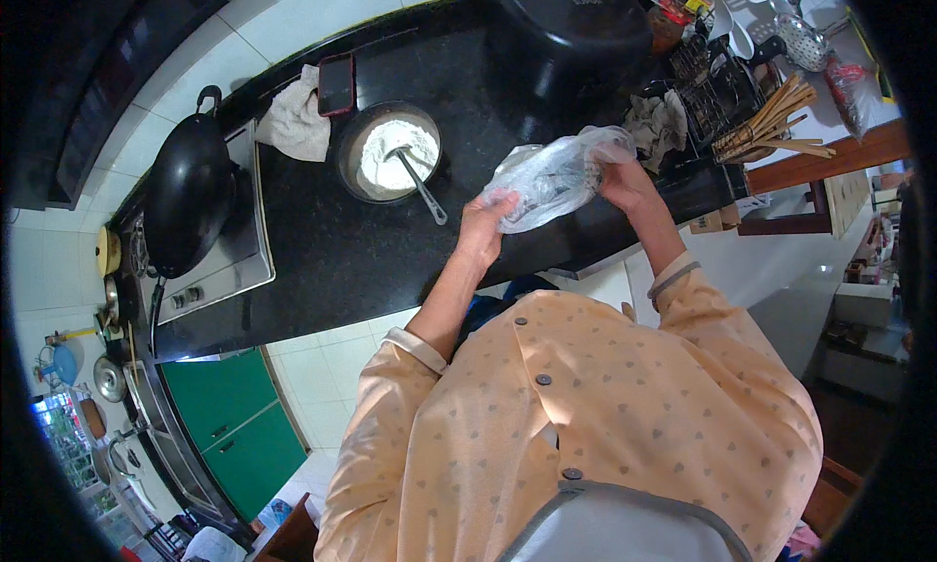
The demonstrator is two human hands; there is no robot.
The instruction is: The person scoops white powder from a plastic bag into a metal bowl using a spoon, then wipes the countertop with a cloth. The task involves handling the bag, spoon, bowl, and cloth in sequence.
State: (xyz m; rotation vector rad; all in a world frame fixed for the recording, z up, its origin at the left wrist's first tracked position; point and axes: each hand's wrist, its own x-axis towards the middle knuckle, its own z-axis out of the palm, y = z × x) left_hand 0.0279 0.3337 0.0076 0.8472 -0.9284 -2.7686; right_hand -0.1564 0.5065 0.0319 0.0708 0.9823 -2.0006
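Observation:
A crumpled clear plastic bag [553,181] is stretched between my two hands above the front edge of the black counter. My left hand [489,222] grips its left end, thumb on top. At its right end, my right hand [622,178] holds the plastic, the fingers partly hidden by it. Left of the bag, a dark bowl [342,168] stands on the counter with white powder [386,139] in it. A metal spoon [419,181] rests in the powder, its handle over the bowl's rim.
Left of the bowl lie a beige cloth [296,119] and a phone [336,84]. A black wok [192,196] sits on the stove [245,247]. A large black pot [571,35] stands at the back. To the right are a crumpled cloth [659,126], a utensil rack and chopsticks [776,123].

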